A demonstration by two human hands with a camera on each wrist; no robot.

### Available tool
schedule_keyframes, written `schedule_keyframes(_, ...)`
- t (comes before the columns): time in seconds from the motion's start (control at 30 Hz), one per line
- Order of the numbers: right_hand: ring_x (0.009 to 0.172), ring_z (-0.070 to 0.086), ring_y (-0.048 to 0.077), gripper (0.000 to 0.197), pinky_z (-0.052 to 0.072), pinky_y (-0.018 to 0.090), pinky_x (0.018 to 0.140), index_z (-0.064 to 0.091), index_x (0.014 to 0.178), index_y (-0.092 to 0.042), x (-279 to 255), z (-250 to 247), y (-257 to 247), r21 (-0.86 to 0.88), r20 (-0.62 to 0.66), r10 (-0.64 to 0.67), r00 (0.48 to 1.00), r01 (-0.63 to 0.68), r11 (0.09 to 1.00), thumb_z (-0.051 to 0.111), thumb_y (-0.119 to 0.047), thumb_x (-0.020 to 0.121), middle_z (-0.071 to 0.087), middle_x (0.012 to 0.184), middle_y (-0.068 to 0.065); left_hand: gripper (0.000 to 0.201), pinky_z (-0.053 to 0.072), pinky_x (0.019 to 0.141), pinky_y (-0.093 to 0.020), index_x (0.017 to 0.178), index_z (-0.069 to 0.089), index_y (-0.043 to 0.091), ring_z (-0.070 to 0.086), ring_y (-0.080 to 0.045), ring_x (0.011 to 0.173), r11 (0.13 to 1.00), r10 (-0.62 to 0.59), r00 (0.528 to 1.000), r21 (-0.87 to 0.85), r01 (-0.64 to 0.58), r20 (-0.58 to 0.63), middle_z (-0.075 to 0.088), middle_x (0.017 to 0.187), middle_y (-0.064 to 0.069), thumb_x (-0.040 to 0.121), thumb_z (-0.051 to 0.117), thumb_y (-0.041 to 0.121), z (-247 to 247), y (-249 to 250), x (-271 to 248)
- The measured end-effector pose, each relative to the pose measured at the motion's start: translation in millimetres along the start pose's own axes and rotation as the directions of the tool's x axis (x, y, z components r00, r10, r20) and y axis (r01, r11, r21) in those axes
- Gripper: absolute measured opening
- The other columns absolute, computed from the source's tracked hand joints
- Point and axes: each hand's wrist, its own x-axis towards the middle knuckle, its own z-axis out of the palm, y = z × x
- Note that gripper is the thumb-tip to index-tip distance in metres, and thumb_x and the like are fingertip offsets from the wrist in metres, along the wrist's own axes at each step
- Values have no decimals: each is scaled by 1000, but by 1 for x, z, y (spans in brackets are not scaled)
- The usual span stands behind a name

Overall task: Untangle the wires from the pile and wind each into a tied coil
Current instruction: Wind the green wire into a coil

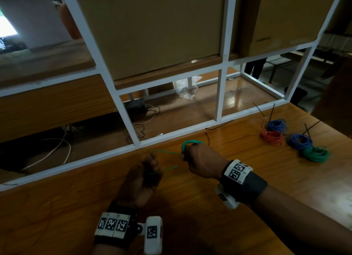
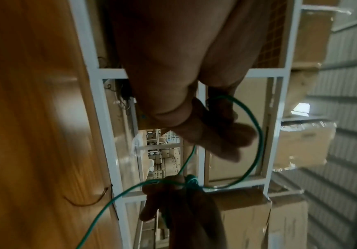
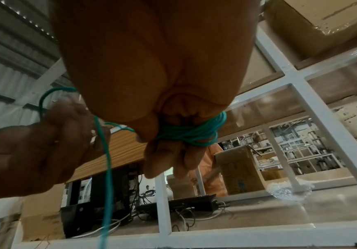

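Where wooden table point(image 1: 219, 212) ends (far side), white frame point(image 1: 122, 110) stands

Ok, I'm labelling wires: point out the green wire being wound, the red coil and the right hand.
green wire point(image 3: 191, 133), right wrist view, turns wrapped round the fingers
red coil point(image 1: 273, 137), head view, its loops
right hand point(image 1: 202, 162), head view, its back

A wooden table point(image 1: 219, 178) bears four wire coils point(image 1: 297, 138) and black ties point(image 1: 266, 111) at its right.
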Motion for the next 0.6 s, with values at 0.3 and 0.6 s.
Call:
schedule_keyframes(0.3, 78, 64, 18, 24, 50, 36, 80, 71, 81, -20, -19, -28, 10, 710, 383, 148, 912, -394, 584, 66, -40, 95, 70, 81, 2, 17, 26, 38, -20, 91, 77, 15, 30, -11, 41, 434, 406, 904, 899, -61, -135, 40, 48, 5, 92, 63, 25, 13, 43, -3)
schedule_keyframes(0.6, 97, 64, 32, 32, 41, 52, 100, 59, 113, 1, -26, -12, -33, 858, 444, -568, 693, -511, 49, 53, -29, 104, 74, 94, 10, 12, 35, 45, -15, 92, 77, 13, 44, -2, 44, 182, 519, 846, 950, -252, 125, 55, 52, 14, 91, 67, 20, 41, 47, 41)
